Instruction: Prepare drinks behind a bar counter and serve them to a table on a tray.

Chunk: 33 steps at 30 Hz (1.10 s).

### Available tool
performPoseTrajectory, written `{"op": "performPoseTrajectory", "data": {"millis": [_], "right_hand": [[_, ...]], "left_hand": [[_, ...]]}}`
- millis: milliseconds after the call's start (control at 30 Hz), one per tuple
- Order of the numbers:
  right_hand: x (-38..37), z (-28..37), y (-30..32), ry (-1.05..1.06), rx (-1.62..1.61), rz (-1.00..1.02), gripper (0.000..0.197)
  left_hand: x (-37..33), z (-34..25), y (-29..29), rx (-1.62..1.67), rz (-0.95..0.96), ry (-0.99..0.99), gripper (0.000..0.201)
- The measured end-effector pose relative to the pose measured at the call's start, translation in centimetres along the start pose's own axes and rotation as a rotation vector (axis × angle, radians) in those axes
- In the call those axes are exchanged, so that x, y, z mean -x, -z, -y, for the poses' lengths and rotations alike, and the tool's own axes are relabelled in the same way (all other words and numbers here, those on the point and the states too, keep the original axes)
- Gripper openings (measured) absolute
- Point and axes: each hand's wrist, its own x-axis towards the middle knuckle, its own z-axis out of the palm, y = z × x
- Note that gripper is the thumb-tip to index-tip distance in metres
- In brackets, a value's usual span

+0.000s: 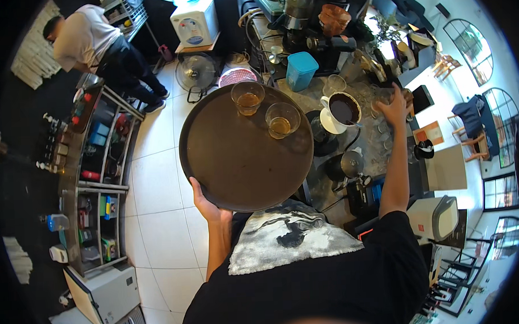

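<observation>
My left hand (208, 205) grips the near-left rim of a round brown serving tray (239, 160), with the thumb at its edge and the other fingers hidden beneath. On the tray's far side stand two clear glasses, one (248, 98) nearer the rim and another (281, 121) to its right, each with a little amber liquid. My right arm stretches over the counter at the right. Fingers apart, my right hand (396, 107) is over a crowd of small clear glasses (383, 126); no glass shows in its grasp.
Beside the tray, a white coffee dripper (342, 110) holds dark grounds. A blue container (301, 71), a kettle (351, 163) and a grinder (298, 15) share the counter. A shelf unit (94, 185) lines the left. Another person (92, 45) bends at the far left. A water dispenser (194, 22) stands ahead.
</observation>
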Motion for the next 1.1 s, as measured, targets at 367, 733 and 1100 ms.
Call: {"op": "performPoseTrajectory", "data": {"millis": [367, 733, 1100], "right_hand": [[10.3, 19.9, 17.4, 0.614, -0.495, -0.109, 0.092], [21.5, 30.5, 11.8, 0.933, -0.536, 0.186, 0.097], [29.4, 27.3, 12.0, 0.607, -0.400, 0.196, 0.096]], "left_hand": [[-0.9, -0.9, 1.2, -0.019, 0.085, 0.072, 0.058], [1.5, -1.5, -0.5, -0.119, 0.136, 0.225, 0.058], [2.4, -3.0, -1.3, -0.281, 0.297, 0.463, 0.056]]}}
